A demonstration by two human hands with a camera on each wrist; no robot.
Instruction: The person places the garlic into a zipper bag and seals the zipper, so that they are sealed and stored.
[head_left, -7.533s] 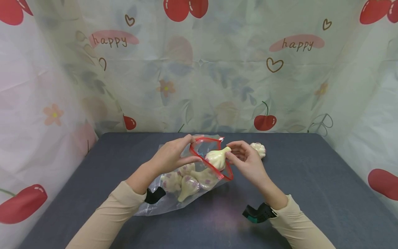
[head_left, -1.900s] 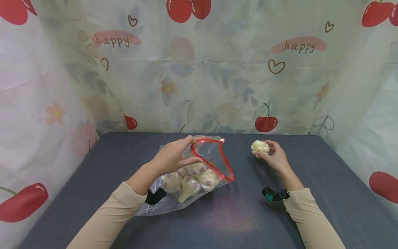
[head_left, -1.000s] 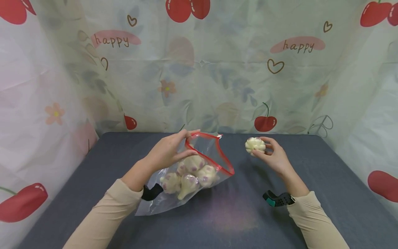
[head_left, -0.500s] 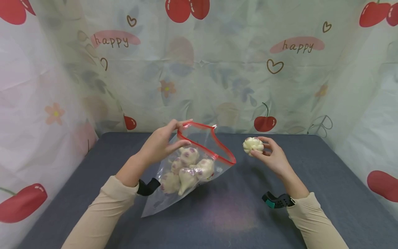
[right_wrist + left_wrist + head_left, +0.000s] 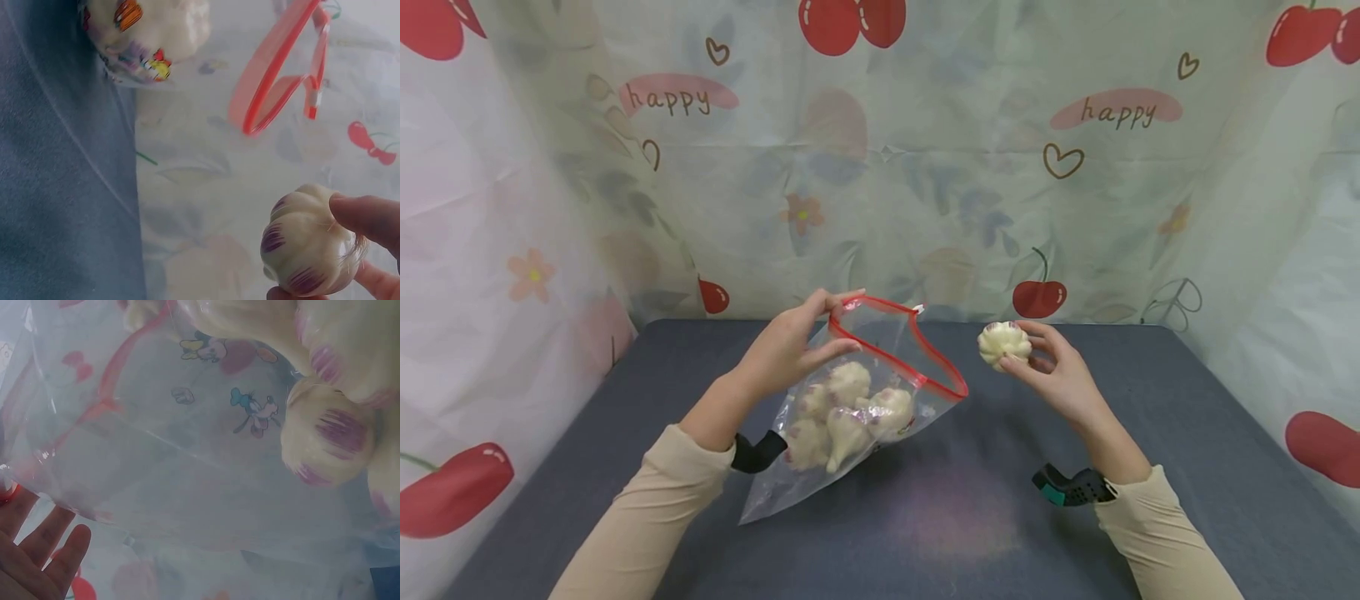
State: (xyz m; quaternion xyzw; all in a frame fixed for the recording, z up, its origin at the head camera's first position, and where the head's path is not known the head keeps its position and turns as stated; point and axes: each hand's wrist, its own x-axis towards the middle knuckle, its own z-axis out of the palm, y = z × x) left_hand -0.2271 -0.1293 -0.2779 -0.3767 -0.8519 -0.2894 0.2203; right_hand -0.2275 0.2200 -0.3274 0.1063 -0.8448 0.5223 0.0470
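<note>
A clear zip bag [image 5: 778, 492] with a red-edged mouth stands tilted on the dark table, several garlic bulbs [image 5: 848, 433] gathered inside it. My left hand [image 5: 786, 346] grips the bag's rim at its upper left corner, thumb and fingers spread along the opening, so the mouth gapes to the upper right. To the right of that mouth, my right hand [image 5: 1060, 375] pinches one white garlic bulb [image 5: 1003, 345] with purple streaks, held above the table. The right wrist view shows the same bulb [image 5: 312, 244] between thumb and fingertips, roots toward the hand.
The dark table [image 5: 1150, 400] reaches back to a printed curtain [image 5: 887, 208] with cherries and "happy" lettering, which also closes off both sides. A white slider [image 5: 919, 309] sits at the far corner of the red zip. Black bands [image 5: 1072, 485] circle the wrists.
One garlic bulb has gone into the bag. My right hand has picked up another from the table and brought it left toward the mouth. My left hand has lifted the bag's rim.
</note>
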